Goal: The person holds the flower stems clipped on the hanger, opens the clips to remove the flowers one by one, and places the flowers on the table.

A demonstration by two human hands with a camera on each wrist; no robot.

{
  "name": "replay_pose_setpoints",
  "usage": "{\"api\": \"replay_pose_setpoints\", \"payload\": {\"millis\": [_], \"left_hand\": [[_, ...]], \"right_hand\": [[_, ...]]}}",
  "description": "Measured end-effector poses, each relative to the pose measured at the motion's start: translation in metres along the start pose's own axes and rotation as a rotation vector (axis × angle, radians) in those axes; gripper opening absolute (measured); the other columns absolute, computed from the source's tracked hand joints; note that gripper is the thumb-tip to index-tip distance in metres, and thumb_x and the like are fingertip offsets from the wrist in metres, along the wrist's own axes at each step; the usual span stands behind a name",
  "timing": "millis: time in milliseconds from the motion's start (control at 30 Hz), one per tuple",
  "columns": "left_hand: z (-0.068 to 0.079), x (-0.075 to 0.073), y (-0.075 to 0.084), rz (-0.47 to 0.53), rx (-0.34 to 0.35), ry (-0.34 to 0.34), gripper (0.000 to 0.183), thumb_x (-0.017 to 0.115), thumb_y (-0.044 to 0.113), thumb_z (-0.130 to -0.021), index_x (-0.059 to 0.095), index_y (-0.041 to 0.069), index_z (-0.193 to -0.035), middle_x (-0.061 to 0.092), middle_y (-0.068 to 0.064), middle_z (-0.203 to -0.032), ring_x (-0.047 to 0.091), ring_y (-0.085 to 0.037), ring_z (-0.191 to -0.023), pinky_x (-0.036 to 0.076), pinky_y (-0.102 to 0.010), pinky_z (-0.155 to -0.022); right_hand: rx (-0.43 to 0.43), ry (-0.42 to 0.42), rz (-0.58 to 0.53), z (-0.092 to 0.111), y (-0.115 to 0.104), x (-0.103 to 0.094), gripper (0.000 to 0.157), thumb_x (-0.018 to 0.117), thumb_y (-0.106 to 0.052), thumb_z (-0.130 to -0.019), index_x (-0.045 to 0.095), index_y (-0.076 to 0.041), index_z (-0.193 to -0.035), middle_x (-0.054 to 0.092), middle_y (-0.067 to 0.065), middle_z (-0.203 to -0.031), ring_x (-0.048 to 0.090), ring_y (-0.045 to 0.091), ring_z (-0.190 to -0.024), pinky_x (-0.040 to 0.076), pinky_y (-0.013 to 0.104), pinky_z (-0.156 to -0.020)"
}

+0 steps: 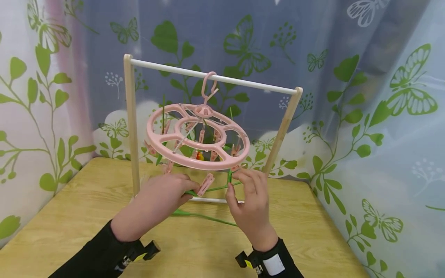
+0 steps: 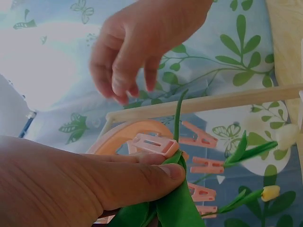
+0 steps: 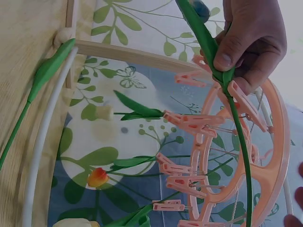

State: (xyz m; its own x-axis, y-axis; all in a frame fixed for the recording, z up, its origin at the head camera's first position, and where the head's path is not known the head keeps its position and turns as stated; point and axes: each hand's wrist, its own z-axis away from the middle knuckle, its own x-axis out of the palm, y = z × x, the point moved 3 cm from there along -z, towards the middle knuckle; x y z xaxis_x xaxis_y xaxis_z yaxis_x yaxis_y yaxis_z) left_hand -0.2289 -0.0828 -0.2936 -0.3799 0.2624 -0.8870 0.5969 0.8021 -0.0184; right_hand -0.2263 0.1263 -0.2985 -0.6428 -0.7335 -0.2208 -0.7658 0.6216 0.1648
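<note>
My left hand (image 1: 165, 200) pinches an artificial tulip (image 3: 206, 42) by its green leaves and stem, thumb on top in the left wrist view. The flower's dark blue bloom (image 3: 199, 10) shows beyond the leaf, and its thin stem (image 3: 244, 165) runs past the rack. Right at those fingertips is a pink clothespin (image 1: 206, 184) below the rim of a round pink drying rack (image 1: 194, 164). My right hand (image 1: 252, 193) is raised at the rack's right front, fingers loosely bent; the left wrist view shows nothing in its grasp.
The rack hangs by its hook (image 1: 208, 87) from a white rod (image 1: 243, 81) on a wooden frame (image 1: 131, 123). Other tulips, including a red-orange bloom (image 3: 98, 178) and a yellow one (image 2: 271, 193), hang from clothespins. Another green stem (image 1: 208, 217) lies on the wooden table (image 1: 299, 231).
</note>
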Motion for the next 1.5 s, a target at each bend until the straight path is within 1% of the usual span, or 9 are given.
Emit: {"api": "replay_pose_setpoints", "payload": {"millis": [300, 433, 600, 667, 767, 867, 1000, 1100, 1500], "left_hand": [[-0.002, 0.004, 0.001, 0.018, 0.021, -0.001, 0.025, 0.079, 0.026, -0.076, 0.07, 0.035, -0.097, 0.063, 0.015, -0.084, 0.056, -0.003, -0.067, 0.044, -0.023, -0.048], [-0.004, 0.006, 0.001, 0.006, 0.031, 0.013, 0.027, 0.08, 0.026, -0.075, 0.071, 0.035, -0.098, 0.065, 0.015, -0.084, 0.06, -0.004, -0.074, 0.053, -0.034, -0.068], [-0.005, 0.006, 0.001, 0.016, 0.056, 0.054, 0.027, 0.08, 0.026, -0.074, 0.071, 0.035, -0.098, 0.066, 0.015, -0.085, 0.061, -0.003, -0.074, 0.054, -0.037, -0.07], [-0.005, 0.005, 0.001, 0.028, 0.059, 0.059, 0.027, 0.08, 0.025, -0.074, 0.071, 0.034, -0.098, 0.066, 0.015, -0.086, 0.06, -0.003, -0.073, 0.054, -0.035, -0.067], [-0.005, 0.004, 0.0, 0.045, 0.058, 0.069, 0.028, 0.081, 0.024, -0.074, 0.071, 0.034, -0.098, 0.066, 0.015, -0.086, 0.061, -0.004, -0.074, 0.052, -0.042, -0.079], [-0.004, 0.003, 0.0, 0.059, 0.052, 0.074, 0.028, 0.08, 0.024, -0.074, 0.071, 0.033, -0.098, 0.066, 0.015, -0.087, 0.061, -0.004, -0.075, 0.052, -0.039, -0.076], [-0.002, 0.001, 0.0, 0.067, 0.041, 0.077, 0.026, 0.08, 0.025, -0.075, 0.071, 0.034, -0.098, 0.065, 0.016, -0.087, 0.059, -0.003, -0.074, 0.051, -0.027, -0.059], [-0.002, -0.001, 0.001, 0.066, 0.039, 0.087, 0.024, 0.079, 0.026, -0.075, 0.071, 0.034, -0.097, 0.065, 0.016, -0.086, 0.059, -0.002, -0.073, 0.049, -0.024, -0.054], [0.0, 0.001, 0.001, 0.036, 0.09, 0.066, 0.023, 0.081, 0.024, -0.073, 0.07, 0.034, -0.09, 0.064, 0.019, -0.082, 0.058, 0.0, -0.073, 0.047, -0.022, -0.053]], "right_hand": [[0.124, -0.258, 0.049, 0.003, 0.0, 0.016, 0.025, 0.06, -0.02, -0.09, 0.069, -0.004, -0.108, 0.065, 0.009, -0.108, 0.054, 0.027, -0.102, 0.044, 0.042, -0.088], [0.119, -0.334, 0.101, 0.003, -0.001, 0.022, 0.029, 0.059, -0.024, -0.092, 0.068, -0.005, -0.111, 0.066, 0.008, -0.11, 0.056, 0.025, -0.103, 0.042, 0.043, -0.091], [0.148, -0.394, 0.13, 0.005, -0.002, 0.028, 0.027, 0.054, -0.028, -0.096, 0.068, -0.01, -0.11, 0.064, 0.004, -0.11, 0.054, 0.024, -0.1, 0.04, 0.045, -0.091], [0.175, -0.406, 0.132, 0.006, -0.002, 0.03, 0.026, 0.051, -0.029, -0.098, 0.068, -0.012, -0.11, 0.063, 0.002, -0.109, 0.053, 0.023, -0.1, 0.039, 0.047, -0.091], [0.21, -0.422, 0.138, 0.005, -0.003, 0.031, 0.024, 0.048, -0.03, -0.099, 0.066, -0.015, -0.109, 0.062, -0.002, -0.108, 0.052, 0.021, -0.102, 0.038, 0.05, -0.091], [0.233, -0.433, 0.141, 0.004, -0.004, 0.033, 0.021, 0.047, -0.03, -0.1, 0.063, -0.018, -0.105, 0.059, -0.004, -0.104, 0.051, 0.019, -0.102, 0.036, 0.052, -0.09], [0.238, -0.417, 0.135, 0.002, -0.006, 0.033, 0.017, 0.049, -0.029, -0.099, 0.06, -0.017, -0.101, 0.057, -0.003, -0.099, 0.051, 0.018, -0.101, 0.035, 0.051, -0.089], [0.234, -0.39, 0.131, 0.001, -0.007, 0.033, 0.016, 0.051, -0.029, -0.099, 0.061, -0.016, -0.101, 0.058, -0.002, -0.098, 0.051, 0.02, -0.102, 0.035, 0.051, -0.088], [0.264, -0.289, 0.032, -0.005, -0.008, 0.026, 0.018, 0.054, -0.027, -0.097, 0.063, -0.013, -0.102, 0.061, -0.001, -0.097, 0.052, 0.021, -0.096, 0.039, 0.051, -0.082]]}}
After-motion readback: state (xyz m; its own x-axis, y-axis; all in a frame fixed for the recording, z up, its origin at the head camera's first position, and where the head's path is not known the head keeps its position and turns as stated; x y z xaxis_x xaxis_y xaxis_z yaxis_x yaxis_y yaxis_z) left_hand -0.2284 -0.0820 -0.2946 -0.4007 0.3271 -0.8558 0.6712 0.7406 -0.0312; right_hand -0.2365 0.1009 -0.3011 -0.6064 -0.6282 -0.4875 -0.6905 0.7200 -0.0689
